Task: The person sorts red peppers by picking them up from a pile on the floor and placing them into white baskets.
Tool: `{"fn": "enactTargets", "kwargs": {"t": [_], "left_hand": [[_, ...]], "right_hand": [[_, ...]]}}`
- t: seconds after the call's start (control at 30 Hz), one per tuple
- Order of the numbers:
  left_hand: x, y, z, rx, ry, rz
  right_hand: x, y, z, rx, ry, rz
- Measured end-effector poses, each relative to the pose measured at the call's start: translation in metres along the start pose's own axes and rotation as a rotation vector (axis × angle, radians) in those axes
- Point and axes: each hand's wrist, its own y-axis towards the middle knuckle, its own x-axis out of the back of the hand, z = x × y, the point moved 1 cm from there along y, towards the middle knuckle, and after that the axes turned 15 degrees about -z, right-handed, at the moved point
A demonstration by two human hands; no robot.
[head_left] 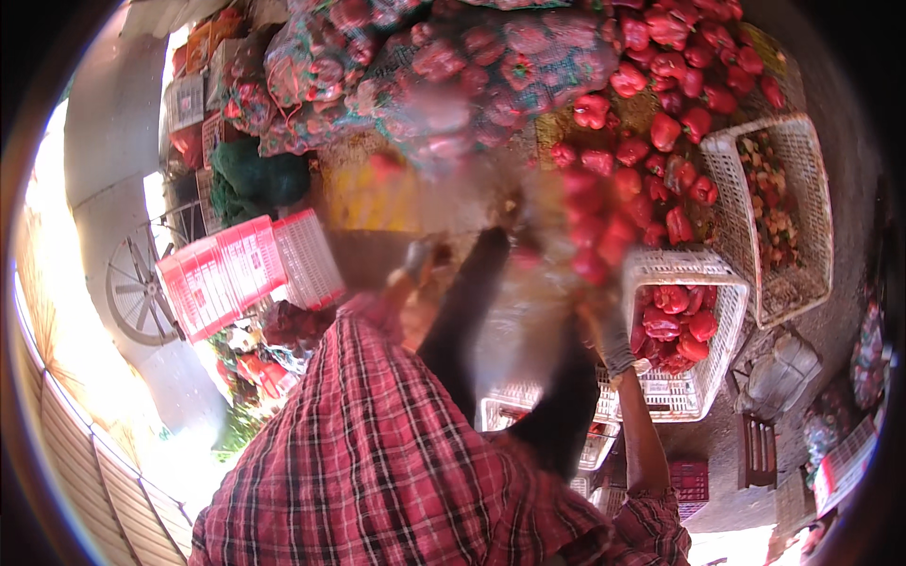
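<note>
My left hand (419,260), in a pale glove, is at the middle left beside my dark trouser leg; something small and dark red shows at its fingers, too blurred to name. My right hand (607,331), also gloved, reaches down beside the white plastic crate (729,332) that holds red bell peppers (662,322). Its fingers are blurred, so whether it holds anything cannot be told. A loose pile of red bell peppers (626,187) lies just beyond this hand.
Green mesh sacks of red peppers (495,71) lie across the top. A white crate with pepper scraps (814,212) stands at the right. Stacked pink crates (219,276) and a large fan (141,290) are at the left. A small wooden stool (757,451) is at the lower right.
</note>
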Motion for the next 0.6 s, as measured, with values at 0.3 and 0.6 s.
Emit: {"fn": "enactTargets", "kwargs": {"t": [0.3,0.6], "left_hand": [[0.131,0.146,0.021,-0.112,0.191,-0.333],[0.179,0.409,-0.028,-0.35,0.228,-0.529]], "right_hand": [[-0.046,0.09,-0.017,-0.021,-0.189,-0.113],[-0.181,0.165,-0.092,-0.185,0.162,-0.17]]}}
